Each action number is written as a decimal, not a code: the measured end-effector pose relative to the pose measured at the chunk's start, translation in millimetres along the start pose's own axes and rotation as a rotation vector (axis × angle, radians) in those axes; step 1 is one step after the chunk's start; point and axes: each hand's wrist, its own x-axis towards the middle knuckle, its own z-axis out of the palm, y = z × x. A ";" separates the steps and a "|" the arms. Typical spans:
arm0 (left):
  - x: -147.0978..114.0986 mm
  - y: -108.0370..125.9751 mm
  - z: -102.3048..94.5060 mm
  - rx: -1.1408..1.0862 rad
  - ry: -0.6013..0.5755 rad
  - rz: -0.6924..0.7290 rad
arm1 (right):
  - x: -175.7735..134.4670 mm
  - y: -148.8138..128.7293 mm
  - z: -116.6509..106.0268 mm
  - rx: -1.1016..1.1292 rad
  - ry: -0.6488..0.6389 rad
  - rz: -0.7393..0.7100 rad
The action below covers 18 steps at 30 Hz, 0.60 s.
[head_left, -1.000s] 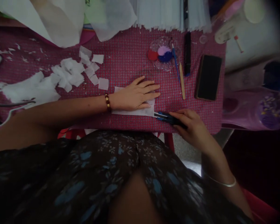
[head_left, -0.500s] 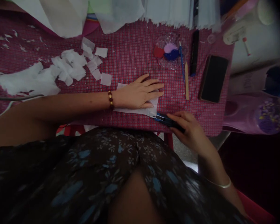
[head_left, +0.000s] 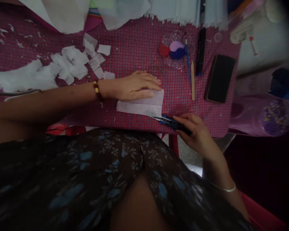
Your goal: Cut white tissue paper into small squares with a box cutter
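A white paper sheet with a crease or cut line along it lies on the checked tablecloth near the front edge. My left hand rests over its far part, fingers stretched out and close together. In my right hand is a blue and black utility knife, its blade out and pointing left. The blade lies at the sheet's near right corner; whether it is under or beside the paper I cannot tell. Several small white paper squares lie beyond my left wrist.
Crumpled white paper and scraps spread at the left. A palette with red, pink and blue paint, a paintbrush, a wooden stick, a black marker and a phone lie at the right. Clear sleeves line the back.
My left hand has shifted away from me across the sheet, drawing its fingers together and uncovering the near part. The utility knife in my right hand has hardly moved.
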 end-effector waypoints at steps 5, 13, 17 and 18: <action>-30.0 -6.4 14.9 0.212 0.021 -0.006 | -0.4 -0.1 -0.7 -0.007 -0.008 0.012; -32.1 -16.1 32.0 0.323 0.042 0.020 | 10.8 4.2 -3.3 -0.041 -0.041 -0.022; -32.2 -12.5 29.8 0.375 0.021 0.006 | 22.4 3.2 -4.2 -0.044 -0.076 -0.063; -32.3 -12.3 30.2 0.374 0.023 0.000 | 25.3 2.7 -4.4 -0.040 -0.084 -0.069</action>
